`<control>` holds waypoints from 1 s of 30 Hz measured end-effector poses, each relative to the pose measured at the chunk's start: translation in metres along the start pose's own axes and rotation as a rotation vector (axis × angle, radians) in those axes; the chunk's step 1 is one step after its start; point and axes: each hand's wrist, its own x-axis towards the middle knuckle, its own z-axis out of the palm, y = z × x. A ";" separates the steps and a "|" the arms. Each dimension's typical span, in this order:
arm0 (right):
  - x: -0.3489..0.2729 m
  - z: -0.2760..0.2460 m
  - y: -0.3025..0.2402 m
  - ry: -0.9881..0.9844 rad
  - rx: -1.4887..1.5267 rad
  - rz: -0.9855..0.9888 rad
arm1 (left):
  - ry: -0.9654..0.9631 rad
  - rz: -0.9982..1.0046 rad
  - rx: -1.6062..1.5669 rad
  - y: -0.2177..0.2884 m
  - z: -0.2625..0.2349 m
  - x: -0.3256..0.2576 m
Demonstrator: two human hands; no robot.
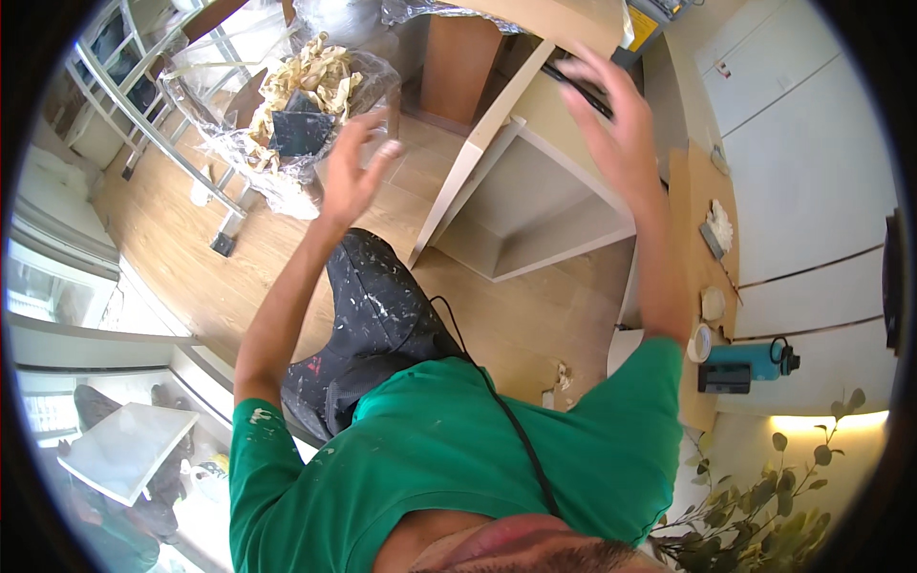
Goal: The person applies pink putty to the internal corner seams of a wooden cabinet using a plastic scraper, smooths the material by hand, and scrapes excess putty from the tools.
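Note:
My left hand [355, 170] is raised in the air, thumb and fingers apart, with nothing in it. It is nearest to a clear plastic bag [377, 86] that holds crumpled tan paper [310, 81] and a dark flat piece [301, 133]. My right hand [619, 124] is lifted over a beige cabinet [564, 186] with an open-fronted compartment, its fingers stretched and slightly blurred. A thin black object [583, 91] shows between its thumb and fingers. It seems to lie behind the hand; whether they touch, I cannot tell.
A metal ladder [177, 158] stands at the left on the wood floor [153, 215]. To the right, a counter [702, 196] bears a teal bottle [759, 360], a black box-shaped device [724, 378] and a tape roll [700, 342]. Leafy branches [764, 506] fill the lower right. A black cord [506, 411] hangs across my shirt.

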 end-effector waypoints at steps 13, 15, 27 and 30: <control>0.045 0.061 0.017 -0.548 -0.086 0.157 | -0.177 0.032 0.009 0.100 0.056 -0.007; 0.025 0.040 0.016 -0.486 0.044 0.184 | -0.294 -0.101 0.103 0.136 0.059 -0.015; -0.060 -0.056 -0.003 -0.328 -0.021 0.432 | -0.270 0.289 0.179 0.219 0.170 -0.070; -0.068 -0.075 -0.010 -0.292 0.023 0.609 | -0.297 0.338 0.141 0.219 0.198 -0.073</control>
